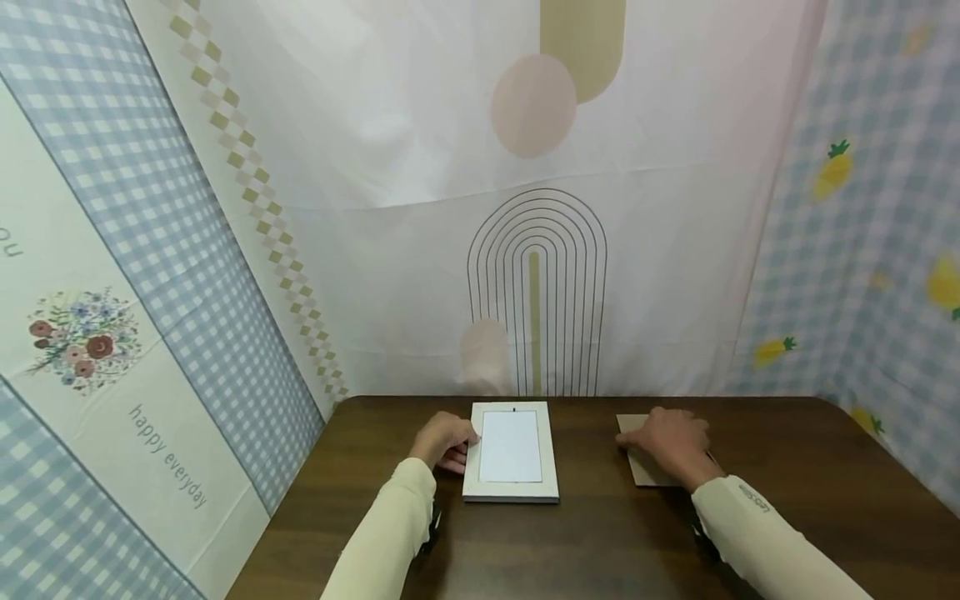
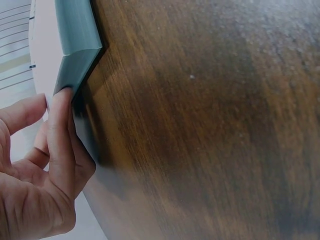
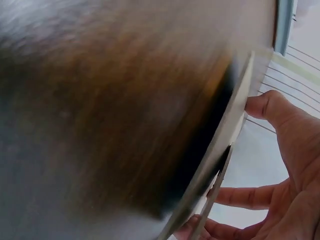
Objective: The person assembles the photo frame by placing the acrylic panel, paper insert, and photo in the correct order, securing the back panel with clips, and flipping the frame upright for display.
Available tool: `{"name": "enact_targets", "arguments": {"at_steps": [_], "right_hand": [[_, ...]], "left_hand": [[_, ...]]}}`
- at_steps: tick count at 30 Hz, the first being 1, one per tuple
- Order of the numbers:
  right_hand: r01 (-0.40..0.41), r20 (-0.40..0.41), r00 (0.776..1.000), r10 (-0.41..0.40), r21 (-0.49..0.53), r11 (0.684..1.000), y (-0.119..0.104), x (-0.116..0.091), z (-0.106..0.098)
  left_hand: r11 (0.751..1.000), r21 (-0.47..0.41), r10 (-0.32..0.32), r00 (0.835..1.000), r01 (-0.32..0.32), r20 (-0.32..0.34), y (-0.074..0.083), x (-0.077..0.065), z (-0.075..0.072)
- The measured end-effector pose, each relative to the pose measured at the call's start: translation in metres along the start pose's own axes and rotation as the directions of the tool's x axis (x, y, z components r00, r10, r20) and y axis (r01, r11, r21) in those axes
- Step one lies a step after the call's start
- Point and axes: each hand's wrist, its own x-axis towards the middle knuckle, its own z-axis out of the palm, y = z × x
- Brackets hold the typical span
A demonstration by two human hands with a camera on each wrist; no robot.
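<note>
A white rectangular photo frame (image 1: 512,492) lies on the table with a plain white panel (image 1: 512,446) in its middle and a small dark mark at the panel's far edge. My left hand (image 1: 444,439) pinches the frame's left edge; in the left wrist view the thumb is at the pale face and the fingers at the bluish side (image 2: 82,30). Off to the right, my right hand (image 1: 671,442) holds a thin brown backing board (image 1: 647,473) by its edges. In the right wrist view a narrow flap (image 3: 216,187) stands off the board, with fingers beside it.
Both hands work over a dark brown wooden table (image 1: 570,550). A pale printed cloth (image 1: 390,275) hangs behind its far edge. Checked cloths hang at the left (image 1: 210,250) and the right (image 1: 810,275).
</note>
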Motion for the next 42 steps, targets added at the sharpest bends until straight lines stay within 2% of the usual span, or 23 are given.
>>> {"name": "enact_targets", "arguments": {"at_steps": [8,15,21,28,42], "right_hand": [[-0.01,-0.019,1.0,0.01,0.0,1.0,-0.004,0.001,0.003],[-0.014,-0.036,0.999,0.015,0.005,1.0,0.0,-0.004,0.004],[0.013,-0.059,0.998,-0.013,0.001,1.0,-0.002,-0.005,0.002],[0.009,-0.055,0.998,-0.01,-0.016,1.0,-0.008,-0.004,-0.001],[0.048,-0.104,0.993,-0.053,-0.043,0.998,-0.027,-0.009,-0.002]], "left_hand": [[1.0,-0.001,0.011,1.0,-0.011,-0.014,0.0,-0.005,-0.003],[1.0,-0.027,0.011,1.0,-0.011,0.007,0.001,-0.004,-0.001],[0.999,-0.038,0.012,1.0,-0.012,-0.005,0.0,-0.003,0.001],[0.999,-0.049,0.021,1.0,-0.022,-0.018,0.0,-0.001,0.002],[0.998,-0.052,0.022,0.999,-0.024,-0.029,-0.002,-0.002,0.002]]}}
